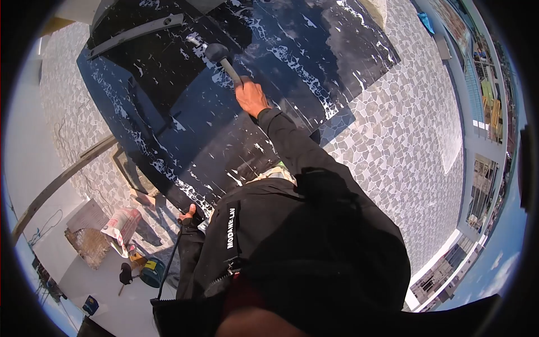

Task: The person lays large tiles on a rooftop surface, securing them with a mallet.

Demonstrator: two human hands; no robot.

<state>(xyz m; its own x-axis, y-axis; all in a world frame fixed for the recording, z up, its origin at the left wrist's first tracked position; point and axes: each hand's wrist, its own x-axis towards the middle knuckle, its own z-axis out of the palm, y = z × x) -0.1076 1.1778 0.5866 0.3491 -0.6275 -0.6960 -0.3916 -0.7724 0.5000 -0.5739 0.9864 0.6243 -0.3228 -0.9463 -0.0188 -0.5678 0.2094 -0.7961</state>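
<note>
A rubber mallet [217, 53] with a dark head and pale handle is gripped in my right hand [252, 98]. Its head overlaps the glossy black, white-veined marble slab [224, 132], which spans the space before me. My left hand [190, 212] is down at the slab's near left edge, thumb up and fingers curled at the edge, partly hidden. Across the slab's far left part lies a long, flat grey bar [137, 35].
Stone-patterned flooring [401, 123] surrounds the slab. At lower left are a torn sack [122, 223], a brown board [88, 245], a dark bucket [152, 272] and a black-headed tool [126, 273]. A long wooden strip [62, 174] crosses the left side.
</note>
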